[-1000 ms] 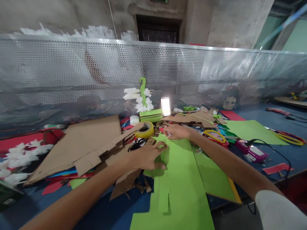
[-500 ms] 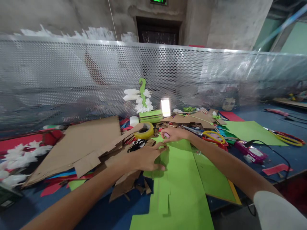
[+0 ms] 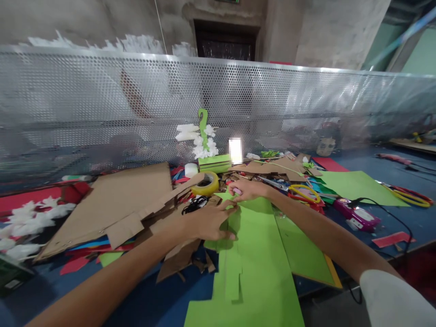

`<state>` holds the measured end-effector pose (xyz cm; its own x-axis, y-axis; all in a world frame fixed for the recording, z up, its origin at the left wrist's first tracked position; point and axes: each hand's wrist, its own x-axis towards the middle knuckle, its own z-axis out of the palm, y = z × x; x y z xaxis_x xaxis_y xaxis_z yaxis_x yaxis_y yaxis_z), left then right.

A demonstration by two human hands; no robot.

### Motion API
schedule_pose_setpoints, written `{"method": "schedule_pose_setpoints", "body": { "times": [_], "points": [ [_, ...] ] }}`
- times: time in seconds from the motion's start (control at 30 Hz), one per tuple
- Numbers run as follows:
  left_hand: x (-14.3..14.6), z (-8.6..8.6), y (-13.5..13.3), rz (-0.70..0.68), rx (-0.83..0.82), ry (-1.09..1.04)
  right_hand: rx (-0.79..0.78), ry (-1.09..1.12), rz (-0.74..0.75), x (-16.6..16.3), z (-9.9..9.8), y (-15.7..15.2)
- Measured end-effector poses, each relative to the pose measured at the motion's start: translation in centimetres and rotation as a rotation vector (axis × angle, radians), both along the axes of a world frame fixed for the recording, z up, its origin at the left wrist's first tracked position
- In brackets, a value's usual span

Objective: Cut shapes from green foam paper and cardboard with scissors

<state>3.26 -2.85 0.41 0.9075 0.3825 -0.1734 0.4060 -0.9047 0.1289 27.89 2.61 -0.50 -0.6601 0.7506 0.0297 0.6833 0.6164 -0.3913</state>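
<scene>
A long sheet of green paper (image 3: 259, 263) runs from the front edge of the table away from me, with narrower green strips lying along its left side. My left hand (image 3: 213, 221) rests on its left edge with the fingers spread, holding nothing. At the far end of the sheet, my right hand (image 3: 250, 190) is closed around a small pink object (image 3: 237, 191), mostly hidden by the fingers, so its kind is unclear. The fingertips of both hands are close together. Just beyond the left hand sit a roll of yellow tape (image 3: 214, 185) and a tangle of black cord (image 3: 195, 205).
Brown cardboard (image 3: 132, 190) and scraps cover the left. Yellow-handled scissors (image 3: 303, 194), a purple device (image 3: 357, 215) with a black cable and more green paper (image 3: 361, 187) lie right. A green and white paper flower (image 3: 204, 141) stands before the perforated metal screen (image 3: 143, 95).
Both hands keep nearly the same places on the green paper. The view has shifted very slightly; nothing has been picked up or let go.
</scene>
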Motion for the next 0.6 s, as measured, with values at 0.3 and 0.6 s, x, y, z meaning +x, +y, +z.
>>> {"method": "schedule_pose_setpoints", "body": {
  "times": [0.3,0.6],
  "points": [
    [0.0,0.7,-0.4,0.006,0.001,0.032,-0.008,0.046,0.028,0.2,0.8,-0.5],
    [-0.1,1.0,-0.5,-0.058,0.149,0.003,-0.016,0.096,-0.004,0.2,1.8,-0.3]
  ]
}}
